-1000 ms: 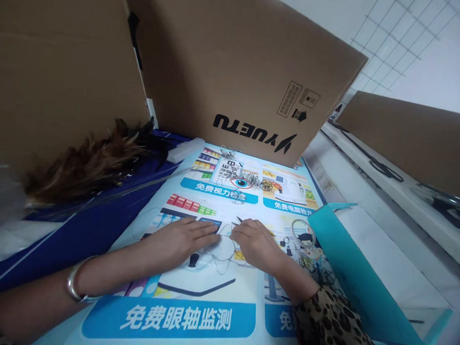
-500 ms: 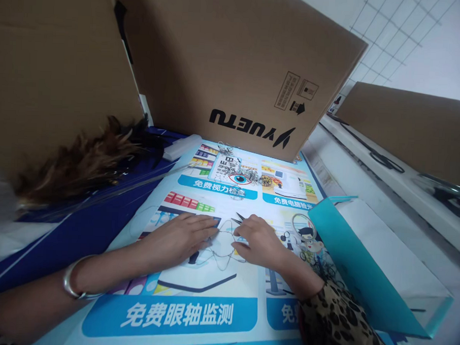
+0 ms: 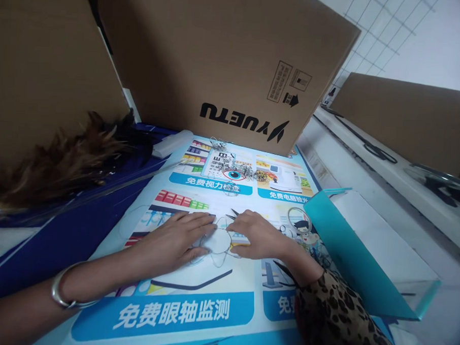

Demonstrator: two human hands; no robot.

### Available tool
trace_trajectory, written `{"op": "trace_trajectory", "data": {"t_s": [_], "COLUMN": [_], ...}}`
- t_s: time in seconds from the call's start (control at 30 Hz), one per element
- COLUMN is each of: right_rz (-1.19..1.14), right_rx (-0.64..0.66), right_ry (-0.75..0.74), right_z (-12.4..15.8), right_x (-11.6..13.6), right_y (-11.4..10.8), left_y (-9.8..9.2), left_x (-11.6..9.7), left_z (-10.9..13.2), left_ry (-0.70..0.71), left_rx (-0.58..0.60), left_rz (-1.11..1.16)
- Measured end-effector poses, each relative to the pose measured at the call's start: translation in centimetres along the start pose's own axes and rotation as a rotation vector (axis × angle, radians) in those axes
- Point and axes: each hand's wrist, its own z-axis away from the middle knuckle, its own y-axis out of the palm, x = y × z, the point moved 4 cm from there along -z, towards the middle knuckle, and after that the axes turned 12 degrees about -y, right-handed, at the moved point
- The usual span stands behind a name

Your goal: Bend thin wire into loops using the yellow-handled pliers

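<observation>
A thin wire shape point(image 3: 219, 261), with loops around a rounded middle, lies on the printed sheet point(image 3: 244, 277). My left hand point(image 3: 177, 241) rests flat at its left side, fingers stretched out and fingertips touching the wire. On the right side, my right hand point(image 3: 255, 235) has its thumb and fingers bent at the wire's edge. Dark pointed tips of a tool point(image 3: 234, 213) stick out beyond the right hand's fingers; the rest of it is hidden under the hand. Whether the right fingers pinch the wire is too small to tell.
Tangled wire pieces point(image 3: 241, 170) lie farther back before a large cardboard box point(image 3: 227, 55). Brown feathers point(image 3: 59, 160) are at the left. A teal open box point(image 3: 363, 254), a ring point(image 3: 299, 220) and more wire point(image 3: 321, 253) are at the right.
The view has shifted slightly, moving the scene left and up. Both hands remain beside the wire shape, with the left fingers a little more spread.
</observation>
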Motion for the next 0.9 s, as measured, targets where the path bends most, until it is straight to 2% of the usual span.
{"op": "trace_trajectory", "data": {"t_s": [0.33, 0.57, 0.9], "right_rz": [-0.006, -0.002, -0.007], "right_rx": [0.014, 0.002, -0.010], "right_ry": [-0.050, -0.032, -0.007], "right_z": [-0.03, -0.24, -0.30], "right_x": [-0.36, -0.42, -0.37], "right_y": [0.06, 0.07, 0.18], "left_y": [-0.04, 0.09, -0.07], "left_x": [0.22, 0.79, 0.59], "left_z": [-0.09, -0.35, -0.39], "left_ry": [0.023, 0.031, 0.026], "left_rx": [0.039, 0.095, 0.078], "left_rz": [-0.020, -0.033, 0.002]}}
